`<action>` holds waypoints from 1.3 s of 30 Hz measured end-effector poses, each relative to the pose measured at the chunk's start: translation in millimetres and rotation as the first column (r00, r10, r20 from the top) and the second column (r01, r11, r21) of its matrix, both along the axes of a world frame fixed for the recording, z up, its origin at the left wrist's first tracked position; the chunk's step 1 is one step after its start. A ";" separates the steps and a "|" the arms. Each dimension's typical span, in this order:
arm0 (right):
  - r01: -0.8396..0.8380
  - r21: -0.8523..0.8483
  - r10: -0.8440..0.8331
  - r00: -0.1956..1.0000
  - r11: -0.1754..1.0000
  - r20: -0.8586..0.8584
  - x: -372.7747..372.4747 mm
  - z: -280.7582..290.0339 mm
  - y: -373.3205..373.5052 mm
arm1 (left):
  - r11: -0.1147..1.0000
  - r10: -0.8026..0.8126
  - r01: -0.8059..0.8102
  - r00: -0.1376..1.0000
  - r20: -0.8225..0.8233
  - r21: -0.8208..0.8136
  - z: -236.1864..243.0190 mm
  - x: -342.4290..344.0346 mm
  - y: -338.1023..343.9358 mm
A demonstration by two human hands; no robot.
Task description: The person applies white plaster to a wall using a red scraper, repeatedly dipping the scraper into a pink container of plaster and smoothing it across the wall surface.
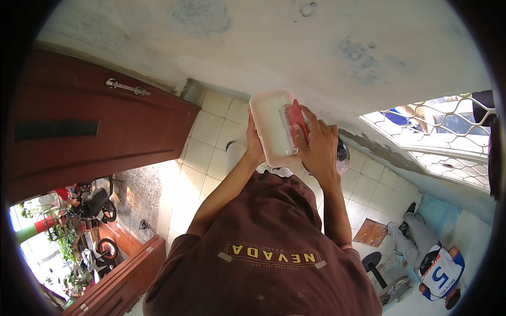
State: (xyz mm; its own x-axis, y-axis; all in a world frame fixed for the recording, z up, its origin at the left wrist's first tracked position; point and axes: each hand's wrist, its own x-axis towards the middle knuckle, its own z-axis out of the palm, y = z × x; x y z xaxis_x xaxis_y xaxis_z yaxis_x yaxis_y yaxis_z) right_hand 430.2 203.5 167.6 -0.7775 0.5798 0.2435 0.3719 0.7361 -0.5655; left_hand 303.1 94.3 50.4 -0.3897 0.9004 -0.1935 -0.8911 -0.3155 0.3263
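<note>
A shallow, pale plastic tub (257, 122) is held up close to the wall, with smooth white paste (274, 124) inside it. My left hand (254, 141) grips the tub by its left side, the thumb near the rim. In my right hand (319, 141) is a red putty scraper (297, 120), pinched between thumb and fingers. The scraper lies over the right part of the tub. Whitish paste shows along its edge, though its blade is partly hidden.
Ahead rises a patchy plastered wall (253, 52). A brown door (79, 116) stands at left, with motorbikes (95, 205) beyond the doorway. At right are a white window grille (437, 129) and another person (435, 268). Something dark in clear plastic (342, 157) is below my right hand.
</note>
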 end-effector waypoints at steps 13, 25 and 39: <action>-0.128 -0.006 0.127 0.990 0.992 -0.055 -23.3 13.6 -2.9 | 0.995 0.098 -0.099 0.993 -0.061 -0.025 -6.8 -23.6 -17.8; -0.083 0.185 0.057 0.988 0.979 0.141 -36.6 -0.3 -20.3 | 0.972 -0.033 0.027 0.999 0.022 0.234 -7.8 -30.4 16.6; 0.048 0.065 -0.055 0.992 0.997 0.111 -25.7 22.3 -4.8 | 0.984 0.022 -0.022 1.000 0.006 0.179 16.1 -25.4 20.8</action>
